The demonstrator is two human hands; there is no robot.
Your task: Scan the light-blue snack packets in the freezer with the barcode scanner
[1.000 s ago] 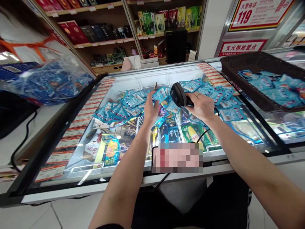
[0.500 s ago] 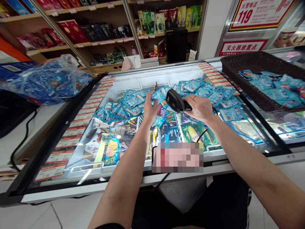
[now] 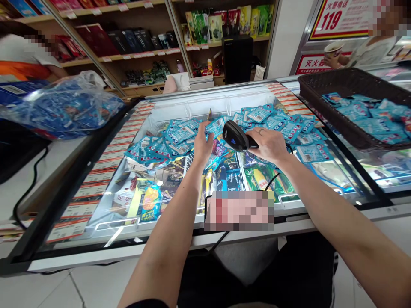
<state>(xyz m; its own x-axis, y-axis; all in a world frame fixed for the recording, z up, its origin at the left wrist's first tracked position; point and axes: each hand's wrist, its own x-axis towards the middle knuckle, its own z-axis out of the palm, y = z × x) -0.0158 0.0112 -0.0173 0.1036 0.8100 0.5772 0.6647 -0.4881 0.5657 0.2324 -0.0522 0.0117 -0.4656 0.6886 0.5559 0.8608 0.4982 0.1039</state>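
Observation:
My right hand is wrapped round the handle of a black barcode scanner, whose head points left toward my other hand. My left hand has its thumb and fingers on a small blue snack packet with a printed barcode side. A thin brown-gold thing sticks up by the left fingertips; its kind is unclear. Many similar blue packets lie spread over the glass top of a chest freezer. Beneath the glass, frozen treats in colourful wrappers show.
A brown basket of blue packets stands at the right. A clear plastic bag of blue packs lies at the left. A phone-like, blurred-out object rests at the front edge near a black cable. One person is at upper left, another at upper right.
Two people have come into view, one at upper left and one at upper right holding a cup. A blue patch now shows on the scanner head. My hands have barely moved.

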